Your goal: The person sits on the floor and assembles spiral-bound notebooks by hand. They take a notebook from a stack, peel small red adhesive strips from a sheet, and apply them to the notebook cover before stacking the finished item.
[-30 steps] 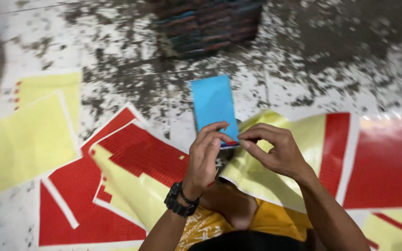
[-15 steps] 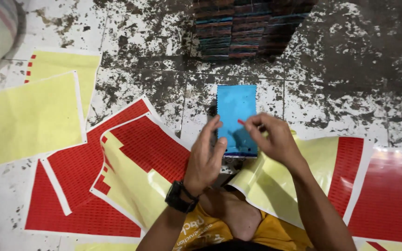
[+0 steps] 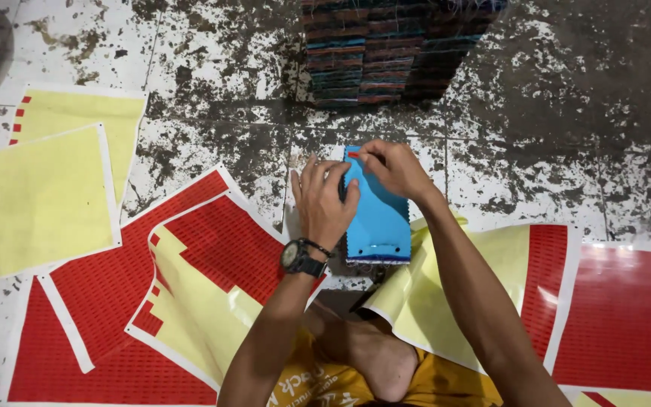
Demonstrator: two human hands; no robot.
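While the left hand grips the left edge of the blue card, the right hand pinches a small red sticker at the card's top left corner. Red sticker sheets lie left and right of the card; stacked dark bundles sit beyond it.

arms: bare | left wrist: black watch, thin dark band | clothing: yellow, dark print
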